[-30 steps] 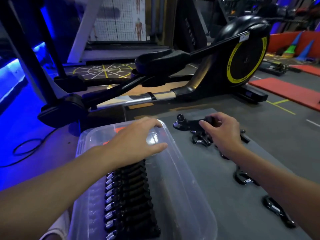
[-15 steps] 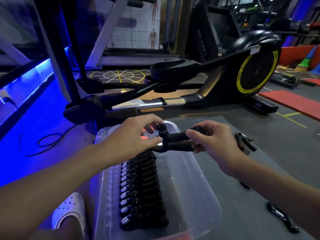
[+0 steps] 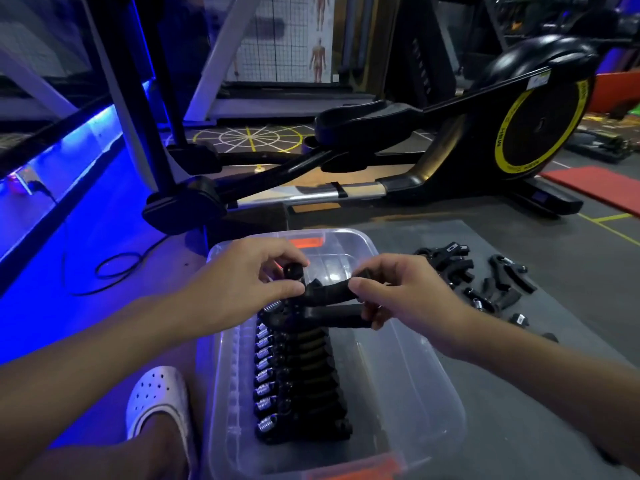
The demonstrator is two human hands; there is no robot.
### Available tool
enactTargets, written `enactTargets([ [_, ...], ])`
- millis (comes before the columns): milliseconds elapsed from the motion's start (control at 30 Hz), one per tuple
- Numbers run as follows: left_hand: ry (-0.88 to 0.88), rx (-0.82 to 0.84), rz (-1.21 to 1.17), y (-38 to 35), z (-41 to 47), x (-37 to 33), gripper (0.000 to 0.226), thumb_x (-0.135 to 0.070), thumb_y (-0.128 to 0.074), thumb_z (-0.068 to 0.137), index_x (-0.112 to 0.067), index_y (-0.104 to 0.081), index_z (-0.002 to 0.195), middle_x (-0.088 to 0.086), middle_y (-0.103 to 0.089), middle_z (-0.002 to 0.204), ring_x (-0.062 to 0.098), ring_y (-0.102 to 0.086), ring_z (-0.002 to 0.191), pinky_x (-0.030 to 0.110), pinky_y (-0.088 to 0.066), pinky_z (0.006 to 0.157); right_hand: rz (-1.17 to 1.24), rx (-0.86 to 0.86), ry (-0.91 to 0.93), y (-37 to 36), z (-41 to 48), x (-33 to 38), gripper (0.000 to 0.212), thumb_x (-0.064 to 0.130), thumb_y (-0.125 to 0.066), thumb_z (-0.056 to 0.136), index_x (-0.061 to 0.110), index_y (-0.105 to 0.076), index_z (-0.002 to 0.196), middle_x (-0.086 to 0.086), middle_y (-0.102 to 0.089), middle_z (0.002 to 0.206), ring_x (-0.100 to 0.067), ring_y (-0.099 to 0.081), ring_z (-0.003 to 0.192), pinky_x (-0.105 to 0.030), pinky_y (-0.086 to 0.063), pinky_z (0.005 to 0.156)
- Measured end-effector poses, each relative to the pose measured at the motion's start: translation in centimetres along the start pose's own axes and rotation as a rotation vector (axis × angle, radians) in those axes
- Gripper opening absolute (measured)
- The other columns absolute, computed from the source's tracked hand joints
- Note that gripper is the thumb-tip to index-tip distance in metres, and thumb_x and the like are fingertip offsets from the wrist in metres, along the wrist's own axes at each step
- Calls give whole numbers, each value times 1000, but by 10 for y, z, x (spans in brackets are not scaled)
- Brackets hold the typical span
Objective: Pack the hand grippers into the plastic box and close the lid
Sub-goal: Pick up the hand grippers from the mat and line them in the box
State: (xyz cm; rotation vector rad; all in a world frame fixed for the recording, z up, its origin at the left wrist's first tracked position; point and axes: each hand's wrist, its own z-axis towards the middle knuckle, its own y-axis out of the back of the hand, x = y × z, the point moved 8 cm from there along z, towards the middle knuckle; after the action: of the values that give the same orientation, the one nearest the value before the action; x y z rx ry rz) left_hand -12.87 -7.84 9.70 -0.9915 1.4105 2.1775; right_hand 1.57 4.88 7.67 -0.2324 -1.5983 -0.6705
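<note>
Over the twelve o'clock end of the open plastic box [image 3: 426,382], the left hand [image 3: 239,282] and right hand [image 3: 405,299] together pinched one hand gripper [image 3: 329,303] above a packed row [image 3: 298,382], while loose grippers [image 3: 485,282] waited on the mat [image 3: 519,375] at two o'clock, the lid not yet on.

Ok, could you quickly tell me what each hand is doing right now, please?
Left hand: pinches the knob end of the hand gripper, above the plastic box.
Right hand: grips the same hand gripper's handles.
</note>
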Motion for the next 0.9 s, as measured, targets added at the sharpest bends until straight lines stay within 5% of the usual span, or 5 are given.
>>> enactTargets([
  [200, 0, 62, 44, -5, -5, 3, 23, -18, -80, 77, -22, -70, 97, -4, -69, 86, 12, -64, 74, 36, -53, 75, -333, 107, 137, -6, -4, 7, 24, 4, -72, 82, 23, -68, 96, 8, -65, 75, -8, -60, 61, -17, -49, 61],
  [400, 20, 101, 55, -10, -12, 9, 22, -17, -80, 77, -21, -71, 96, -9, -66, 82, 3, -62, 69, 17, -50, 69, -343, 163, 153, -10, -5, 2, 23, 5, -75, 79, 24, -69, 91, -12, -72, 83, -35, -68, 82, -51, -55, 84],
  [500, 43, 155, 68, -16, -16, 17, 23, -20, -80, 76, -23, -71, 97, -7, -68, 87, 11, -65, 73, 30, -55, 76, -340, 193, 139, -13, -6, -4, 19, 8, -77, 77, 23, -71, 87, -12, -73, 82, -37, -69, 82, -56, -54, 84],
  [733, 117, 280, 107, -33, -33, 36, 23, -27, -80, 76, -33, -69, 96, -9, -66, 89, 8, -64, 77, 30, -55, 78, -387, 281, 95, -31, -8, -27, 14, 7, -80, 74, 17, -71, 78, -4, -72, 74, -10, -64, 63, -31, -54, 66],
  [900, 91, 383, 182, -41, -41, 38, 16, -27, -75, 82, -29, -69, 96, -14, -68, 87, 2, -64, 80, 23, -52, 75, -413, 343, 41, -36, -7, -48, 17, 12, -83, 72, 24, -71, 76, -2, -73, 75, -20, -69, 68, -36, -57, 70],
])
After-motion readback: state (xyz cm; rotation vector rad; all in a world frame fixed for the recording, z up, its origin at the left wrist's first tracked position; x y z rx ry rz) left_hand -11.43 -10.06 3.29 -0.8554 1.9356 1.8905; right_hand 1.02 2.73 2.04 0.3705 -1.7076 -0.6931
